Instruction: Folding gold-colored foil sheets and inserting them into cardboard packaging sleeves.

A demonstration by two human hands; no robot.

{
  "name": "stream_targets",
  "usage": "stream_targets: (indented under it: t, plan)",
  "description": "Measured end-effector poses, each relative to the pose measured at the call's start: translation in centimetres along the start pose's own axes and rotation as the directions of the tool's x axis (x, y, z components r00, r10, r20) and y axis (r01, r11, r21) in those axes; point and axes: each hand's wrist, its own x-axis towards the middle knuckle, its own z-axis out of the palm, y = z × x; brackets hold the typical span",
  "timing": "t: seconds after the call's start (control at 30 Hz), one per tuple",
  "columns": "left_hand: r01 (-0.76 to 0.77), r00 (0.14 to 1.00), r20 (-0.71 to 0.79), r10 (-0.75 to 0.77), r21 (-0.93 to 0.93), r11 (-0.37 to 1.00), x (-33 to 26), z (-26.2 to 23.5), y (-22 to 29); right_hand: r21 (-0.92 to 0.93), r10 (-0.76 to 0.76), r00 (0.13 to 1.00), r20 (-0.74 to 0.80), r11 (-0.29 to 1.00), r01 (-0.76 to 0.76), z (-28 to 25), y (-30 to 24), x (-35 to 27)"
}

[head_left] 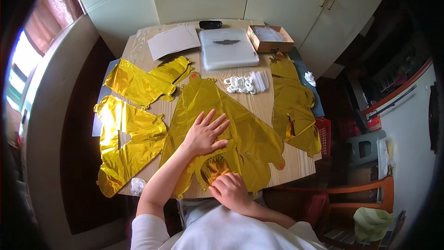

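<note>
Laid left hand (206,134) flat, back uppermost, just off the view's centre toward 7 o'clock. Parted its fingers (209,117) and pointed them toward 1 o'clock, thumb (219,145) out toward 3. Extended left forearm (163,173) from 7 o'clock toward 1, wrist nearly straight. Slanted right forearm (268,213) from 5 o'clock toward 10. Held right hand (230,191) near 6 o'clock, apart from left, knuckles up, fingers curled inward, tips partly hidden.

Bkgd.: cream cabinets (201,2) w/ metal handles (324,0). Upper L: pink curtain (53,7). Lower R: wooden chair (389,195) w/ pale-green cloth (372,224), grey plastic stool (377,148) nearby.
</note>
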Motion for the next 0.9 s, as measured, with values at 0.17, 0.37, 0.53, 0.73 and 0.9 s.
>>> stream_targets:
  t: [0.17,0.37,0.53,0.73,0.9]
  plan:
    - [-0.028,1.0,-0.006,0.028,-0.01,1.0,-0.1,0.0,-0.3,-0.009,-0.025,0.999,0.043,1.0,0.026,1.1,-0.3,0.0]
    - [-0.035,0.999,-0.019,0.034,-0.019,0.999,-0.2,-0.2,0.0,-0.009,-0.051,0.998,0.039,0.999,0.051,1.4,-0.2,-0.2]
    - [-0.029,1.0,-0.008,0.029,-0.027,0.999,-0.2,-0.3,0.0,0.057,-0.066,0.996,0.065,0.996,0.062,1.2,-0.3,-0.4]
    - [-0.022,1.0,-0.005,0.022,-0.01,1.0,-0.3,-0.1,-0.2,0.028,-0.073,0.997,0.035,0.997,0.072,-2.8,3.5,0.4]
    - [-0.019,1.0,0.012,0.019,-0.014,1.0,-0.2,-0.3,0.0,-0.136,-0.06,0.989,0.137,0.988,0.079,-4.1,8.0,-0.3]
